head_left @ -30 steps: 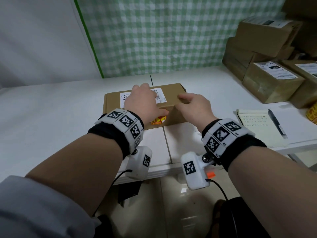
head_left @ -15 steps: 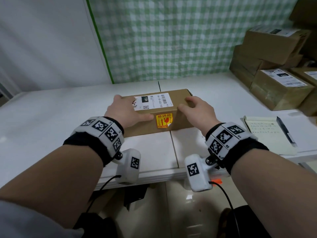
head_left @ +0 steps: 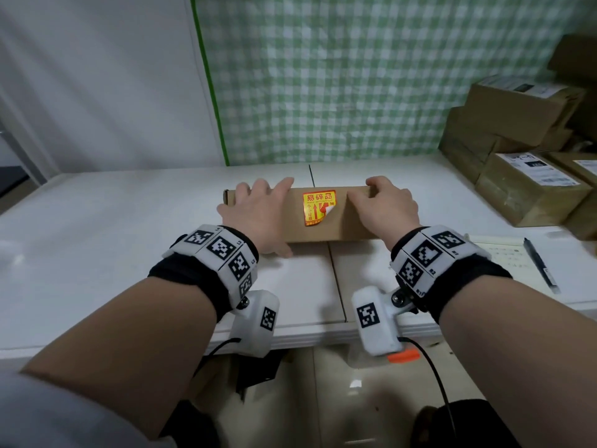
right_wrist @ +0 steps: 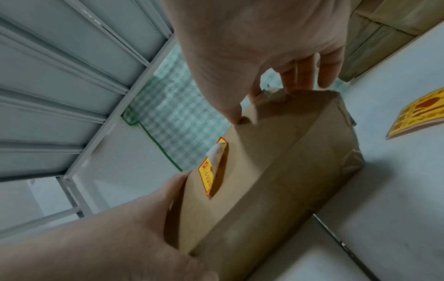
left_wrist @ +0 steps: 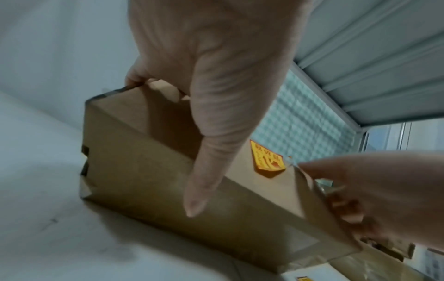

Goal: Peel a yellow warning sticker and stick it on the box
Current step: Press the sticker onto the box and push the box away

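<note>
A brown cardboard box point(head_left: 326, 229) sits on the white table point(head_left: 113, 240), its broad face turned up toward me. On that face is the yellow and red warning sticker point(head_left: 318, 208), with its lower right corner curled up and showing white. My left hand point(head_left: 258, 211) grips the box's left part, fingers hooked over the far edge and thumb point(left_wrist: 199, 182) lying down the near face. At the right part my right hand point(head_left: 384, 208) grips the box too, fingers over the far edge point(right_wrist: 300, 76). The curled sticker point(right_wrist: 212, 169) lies between both hands.
Several taped cardboard boxes point(head_left: 523, 182) are stacked at the table's right. A notepad point(head_left: 504, 257) with a black pen point(head_left: 539, 266) lies near the front right edge. Another yellow sticker sheet point(right_wrist: 420, 116) lies flat on the table beside the box.
Both hands have rolled the box away from me: the white shipping label has gone out of sight and the stickered face has come up. The hands now hold its far edge.
</note>
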Tool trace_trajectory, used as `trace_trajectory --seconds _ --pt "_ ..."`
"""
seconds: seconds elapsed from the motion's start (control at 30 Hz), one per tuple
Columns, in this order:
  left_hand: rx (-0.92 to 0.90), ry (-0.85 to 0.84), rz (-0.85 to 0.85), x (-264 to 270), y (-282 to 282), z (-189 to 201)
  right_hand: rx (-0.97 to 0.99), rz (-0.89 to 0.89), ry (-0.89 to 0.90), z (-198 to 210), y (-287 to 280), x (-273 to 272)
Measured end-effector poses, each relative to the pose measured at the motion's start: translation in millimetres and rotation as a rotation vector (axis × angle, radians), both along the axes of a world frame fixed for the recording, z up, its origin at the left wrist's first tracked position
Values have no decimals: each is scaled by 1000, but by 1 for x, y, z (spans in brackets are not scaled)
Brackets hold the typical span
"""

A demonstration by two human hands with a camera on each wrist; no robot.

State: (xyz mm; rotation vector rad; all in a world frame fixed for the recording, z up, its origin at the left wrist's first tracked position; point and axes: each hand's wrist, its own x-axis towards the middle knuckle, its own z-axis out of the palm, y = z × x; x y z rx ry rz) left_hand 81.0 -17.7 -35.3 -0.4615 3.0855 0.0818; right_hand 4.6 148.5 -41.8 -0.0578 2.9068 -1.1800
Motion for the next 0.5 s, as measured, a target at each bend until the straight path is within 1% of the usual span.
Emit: trace_trajectory --seconds 0.07,0.17,0.23,0.3,0.4,0.5 --pt "-38 25 -18 -2 -3 -2 52 2 97 7 -4 3" --pt "-19 52 -51 -4 -12 -2 111 78 388 16 -24 8" --pt "0 73 -68 -4 -19 -3 211 132 545 16 -42 8" --pt "9 87 -78 -3 -23 -4 321 166 592 11 -60 8" --pt "37 97 -98 -5 -27 -6 425 202 613 2 -82 7" --pt "49 99 -109 -8 -31 -6 526 204 618 -6 -87 -1"
